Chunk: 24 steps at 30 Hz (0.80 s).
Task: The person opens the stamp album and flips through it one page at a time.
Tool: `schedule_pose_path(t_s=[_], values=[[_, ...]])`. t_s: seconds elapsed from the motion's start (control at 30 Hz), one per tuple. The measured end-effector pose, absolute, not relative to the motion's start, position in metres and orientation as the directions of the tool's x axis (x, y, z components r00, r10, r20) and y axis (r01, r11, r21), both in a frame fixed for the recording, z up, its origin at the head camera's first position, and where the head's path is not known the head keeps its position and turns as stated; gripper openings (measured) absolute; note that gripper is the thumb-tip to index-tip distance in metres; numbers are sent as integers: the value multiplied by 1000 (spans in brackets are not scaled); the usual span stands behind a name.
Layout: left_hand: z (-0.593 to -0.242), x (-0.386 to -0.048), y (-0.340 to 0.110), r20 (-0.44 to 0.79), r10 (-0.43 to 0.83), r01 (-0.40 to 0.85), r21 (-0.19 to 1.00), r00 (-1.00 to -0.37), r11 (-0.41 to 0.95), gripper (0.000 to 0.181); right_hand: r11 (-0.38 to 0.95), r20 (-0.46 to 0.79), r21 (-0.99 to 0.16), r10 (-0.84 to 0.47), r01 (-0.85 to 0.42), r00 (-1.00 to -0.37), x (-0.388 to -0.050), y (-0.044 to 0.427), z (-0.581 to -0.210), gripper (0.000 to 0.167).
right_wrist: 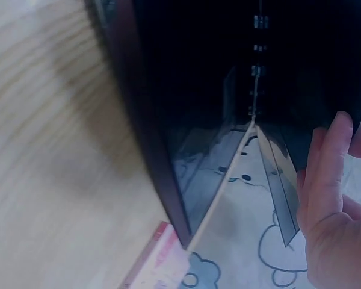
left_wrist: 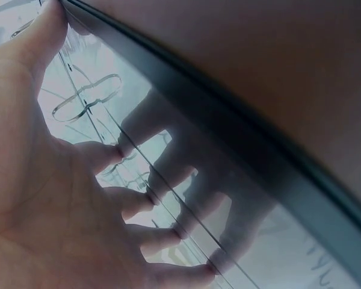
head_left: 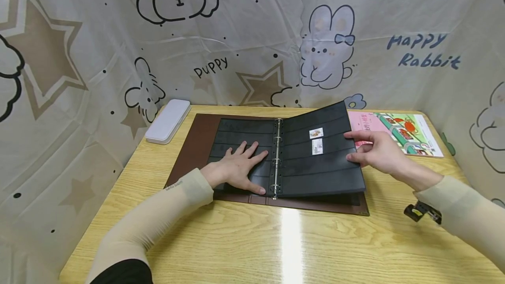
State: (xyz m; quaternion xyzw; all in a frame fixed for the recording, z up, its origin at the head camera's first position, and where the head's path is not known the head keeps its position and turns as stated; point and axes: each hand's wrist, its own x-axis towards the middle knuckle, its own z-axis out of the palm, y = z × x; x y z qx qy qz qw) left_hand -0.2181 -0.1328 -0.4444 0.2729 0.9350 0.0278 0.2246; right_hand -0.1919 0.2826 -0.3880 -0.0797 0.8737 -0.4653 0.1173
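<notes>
A brown ring binder album point(head_left: 185, 152) with black pocket pages lies spread on the table. My left hand point(head_left: 238, 170) rests with spread fingers on the left-hand black page point(head_left: 236, 128), beside the metal rings point(head_left: 277, 143). At its outer edge my right hand point(head_left: 376, 152) pinches the right-hand black page point(head_left: 323, 172), which is lifted off the pages beneath. Two small stamps point(head_left: 316, 133) sit one above the other in that page's strips. In the right wrist view, the fingers point(right_wrist: 334, 162) hold the raised page, and a gap shows under it.
A white case point(head_left: 168, 122) lies at the back left of the wooden table point(head_left: 229, 244). A colourful booklet point(head_left: 422, 137) is at the back right, partly behind the raised page and my right hand. Patterned cloth point(head_left: 252, 34) hangs around the table.
</notes>
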Motion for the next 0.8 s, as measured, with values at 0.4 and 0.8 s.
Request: schedule_pose_path(t_s=[0.4,0.8], values=[[-444,-218,-133,-401,522,494,180,-753,851,122,569,-64,-816,-273,-108,-960,-196,270,-364,70],[-445,-217,-134,-392,523,488,193,-757,851,122,581,-14,-799,-274,-153,-962,-197,262,-336,69]])
